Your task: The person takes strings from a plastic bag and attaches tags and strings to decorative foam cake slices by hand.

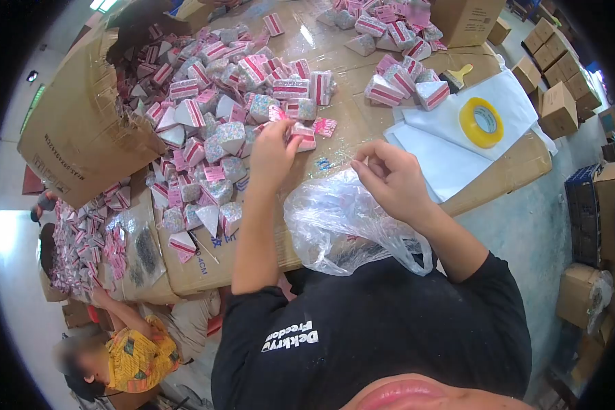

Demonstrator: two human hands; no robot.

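Note:
My left hand is closed on a cake-slice-shaped piece with white sides and a pink stripe. A pink tag shows at its fingertips. To the right, my right hand is pinched; a thin pale strand seems to stick out from its fingertips, too small to name. Below and between the hands lies a crumpled clear plastic bag at the table's near edge. Another pink tag and small blue bits lie between the hands.
A big heap of slices covers the left, beside a torn carton. More slices lie right, near yellow tape on white sheets and a brush. A co-worker in yellow sits at lower left.

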